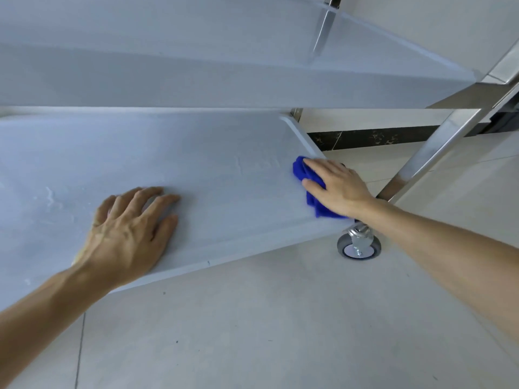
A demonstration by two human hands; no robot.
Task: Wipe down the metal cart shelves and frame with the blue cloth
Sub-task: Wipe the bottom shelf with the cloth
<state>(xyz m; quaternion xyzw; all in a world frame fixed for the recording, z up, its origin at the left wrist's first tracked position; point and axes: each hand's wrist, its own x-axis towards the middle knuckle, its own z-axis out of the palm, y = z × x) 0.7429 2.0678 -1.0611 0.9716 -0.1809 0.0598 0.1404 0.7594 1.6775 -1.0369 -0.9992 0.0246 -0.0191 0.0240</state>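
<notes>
The metal cart's lower shelf point(210, 169) spreads across the middle of the view, with a higher shelf point(196, 74) above it. A bunched blue cloth point(302, 169) lies at the lower shelf's right end, near its raised rim. My right hand point(335, 186) presses flat on the cloth with fingers extended, covering most of it. My left hand point(132, 231) rests palm down on the shelf's front left part, fingers spread and lightly bent, holding nothing. A shiny frame post point(438, 147) rises at the right corner.
A grey caster wheel point(359, 245) sits under the shelf's right front corner. Pale floor tiles point(280, 332) fill the foreground. A dark skirting strip point(365, 138) runs along the wall behind the cart. Faint smears mark the shelf's left side.
</notes>
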